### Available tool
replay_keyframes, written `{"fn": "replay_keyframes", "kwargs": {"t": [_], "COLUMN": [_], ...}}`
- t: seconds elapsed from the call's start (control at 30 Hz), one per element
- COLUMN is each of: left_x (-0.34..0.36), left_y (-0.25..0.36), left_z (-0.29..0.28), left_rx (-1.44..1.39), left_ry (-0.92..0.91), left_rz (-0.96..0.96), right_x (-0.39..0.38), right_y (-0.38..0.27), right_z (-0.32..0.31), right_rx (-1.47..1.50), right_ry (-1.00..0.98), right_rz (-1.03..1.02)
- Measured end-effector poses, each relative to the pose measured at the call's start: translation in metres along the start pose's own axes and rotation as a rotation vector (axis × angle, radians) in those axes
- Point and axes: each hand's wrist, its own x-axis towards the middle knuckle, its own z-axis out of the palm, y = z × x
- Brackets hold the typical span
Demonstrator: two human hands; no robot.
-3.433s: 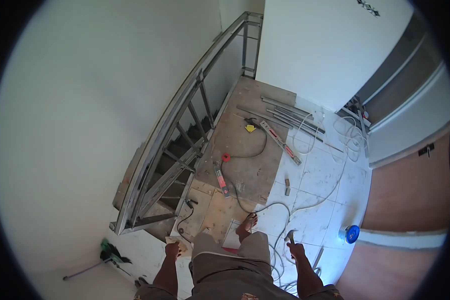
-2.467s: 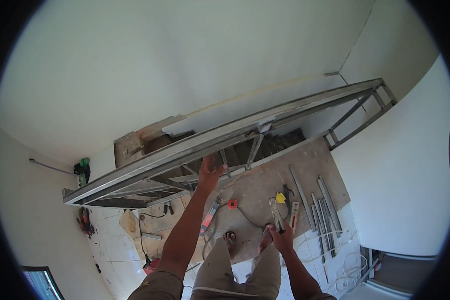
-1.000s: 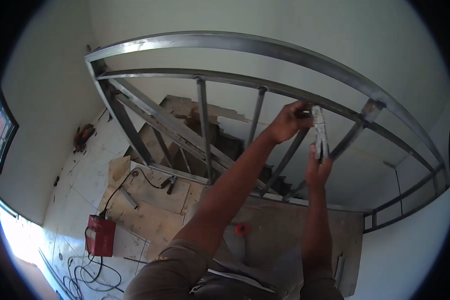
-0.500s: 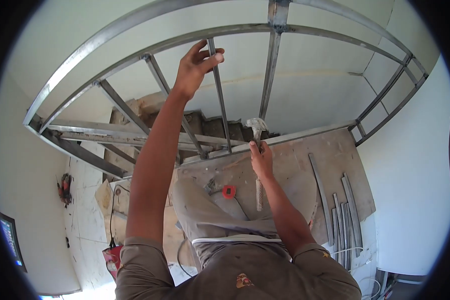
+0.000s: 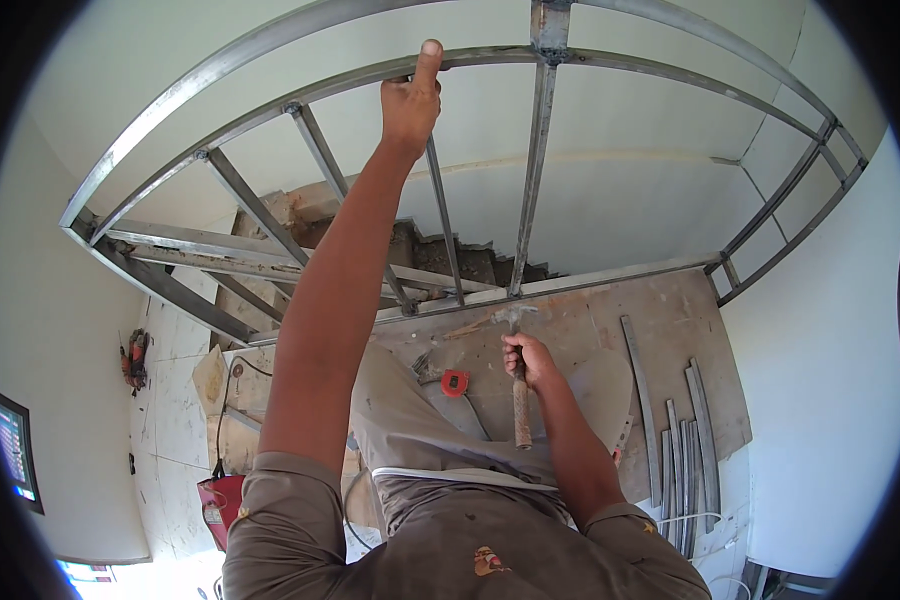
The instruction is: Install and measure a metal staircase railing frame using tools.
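Observation:
My left hand (image 5: 413, 97) reaches up and grips the top of a thin upright steel bar (image 5: 446, 230) where it meets the curved rail of a grey metal stair railing (image 5: 220, 70). My right hand (image 5: 530, 360) is lower, shut on the wooden handle of a hammer (image 5: 519, 385) just below its steel head, which sits close to the railing's bottom rail (image 5: 610, 278). The handle points down toward my body.
Several loose steel bars (image 5: 675, 450) lie on the landing at right. A small red object (image 5: 455, 382) lies on the floor by my legs. A red box-like machine (image 5: 218, 508) with cables stands lower left. Concrete steps (image 5: 450, 262) descend behind the railing. White walls surround.
My left hand slid right along the rail onto the top of the upright bar. My right hand with the hammer stayed low near the bottom rail.

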Motion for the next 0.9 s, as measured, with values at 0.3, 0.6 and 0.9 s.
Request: {"fn": "replay_keyframes", "kwargs": {"t": [0.3,0.6,0.9], "left_x": [0.01,0.002,0.0], "left_y": [-0.017,-0.006,-0.005], "left_z": [0.013,0.017,0.018], "left_rx": [0.086,0.046,0.054], "left_ry": [0.191,0.222,0.241], "left_rz": [0.25,0.244,0.223], "right_x": [0.032,0.064,0.07], "right_y": [0.045,0.026,0.028], "right_z": [0.006,0.033,0.022], "right_rx": [-0.623,-0.934,-0.712], "right_ry": [0.214,0.342,0.295], "right_rz": [-0.211,-0.629,-0.467]}}
